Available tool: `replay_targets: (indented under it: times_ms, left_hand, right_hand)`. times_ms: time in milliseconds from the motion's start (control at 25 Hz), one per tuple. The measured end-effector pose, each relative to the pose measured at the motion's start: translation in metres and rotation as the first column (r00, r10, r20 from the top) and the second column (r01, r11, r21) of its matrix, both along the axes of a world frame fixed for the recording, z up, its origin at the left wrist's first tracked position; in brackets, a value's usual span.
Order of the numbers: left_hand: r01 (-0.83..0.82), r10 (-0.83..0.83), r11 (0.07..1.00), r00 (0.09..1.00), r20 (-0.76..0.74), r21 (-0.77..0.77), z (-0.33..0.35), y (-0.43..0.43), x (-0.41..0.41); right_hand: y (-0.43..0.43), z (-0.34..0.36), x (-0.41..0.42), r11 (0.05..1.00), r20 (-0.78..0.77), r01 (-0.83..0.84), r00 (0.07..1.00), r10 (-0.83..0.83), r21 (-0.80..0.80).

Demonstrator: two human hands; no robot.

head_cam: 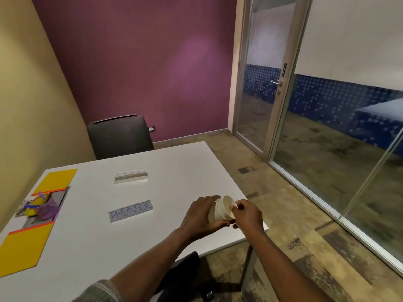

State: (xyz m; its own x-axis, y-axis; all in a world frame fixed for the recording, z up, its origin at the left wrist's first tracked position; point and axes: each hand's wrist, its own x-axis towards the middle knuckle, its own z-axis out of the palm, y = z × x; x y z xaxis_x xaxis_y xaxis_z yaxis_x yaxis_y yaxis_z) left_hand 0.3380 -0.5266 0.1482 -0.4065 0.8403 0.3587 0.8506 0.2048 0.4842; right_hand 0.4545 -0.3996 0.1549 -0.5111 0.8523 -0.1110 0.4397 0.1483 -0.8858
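A small white paper cup (223, 209) is held on its side above the right edge of the white table (181, 171), its mouth turned to the right. My left hand (201, 216) wraps round the cup's body from the left. My right hand (246, 214) pinches the cup's rim with thumb and fingers from the right.
A paper name strip reading PHUNSUK (130, 211) lies on the table, with a metal card holder (130, 177) behind it. At the left, yellow flaps (57, 178) flank a recess holding coloured items (41, 207). A dark chair (120, 136) stands at the far side; a glass door (261, 94) lies right.
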Motion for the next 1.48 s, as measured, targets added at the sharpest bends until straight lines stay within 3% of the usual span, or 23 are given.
replay_targets:
  times_ms: [200, 320, 560, 720, 960, 1120, 1240, 1360, 1480]
  left_hand:
    - [-0.063, 0.065, 0.997, 0.997, 0.036, -0.049, -0.024, 0.037, -0.04]
    - [-0.172, 0.193, 0.975, 0.968, 0.159, -0.139, -0.058, 0.06, -0.079]
    - [-0.369, 0.449, 0.893, 0.753, 0.481, -0.256, -0.141, 0.078, -0.139]
    - [-0.502, 0.594, 0.802, 0.616, 0.517, -0.323, -0.177, 0.071, -0.141]
    - [-0.591, 0.688, 0.716, 0.505, 0.521, -0.373, -0.19, 0.074, -0.141]
    - [-0.595, 0.728, 0.682, 0.5, 0.469, -0.424, -0.189, 0.078, -0.136]
    - [-0.666, 0.789, 0.612, 0.552, 0.271, -0.426, -0.184, 0.081, -0.128]
    - [-0.765, 0.834, 0.535, 0.546, 0.079, -0.359, -0.173, 0.108, -0.115]
    - [-0.762, 0.817, 0.536, 0.577, -0.004, -0.363, -0.164, 0.139, -0.109]
  right_hand:
    - [0.047, -0.019, -0.038, 1.0, 0.017, -0.024, 1.0, 0.024, -0.004]
    - [0.082, -0.035, -0.076, 0.998, 0.092, -0.067, 0.994, 0.065, 0.021]
    - [0.149, -0.076, -0.141, 0.975, 0.252, -0.221, 0.944, 0.212, 0.005]
    - [0.177, -0.095, -0.152, 0.952, 0.357, -0.306, 0.891, 0.28, 0.018]
    - [0.202, -0.116, -0.164, 0.925, 0.435, -0.38, 0.829, 0.352, -0.024]
    - [0.211, -0.122, -0.167, 0.906, 0.421, -0.421, 0.814, 0.4, -0.046]
    - [0.223, -0.125, -0.173, 0.895, 0.421, -0.443, 0.802, 0.423, -0.056]
    - [0.25, -0.124, -0.164, 0.869, 0.403, -0.491, 0.783, 0.473, -0.066]
    - [0.276, -0.122, -0.161, 0.859, 0.356, -0.506, 0.791, 0.498, -0.078]
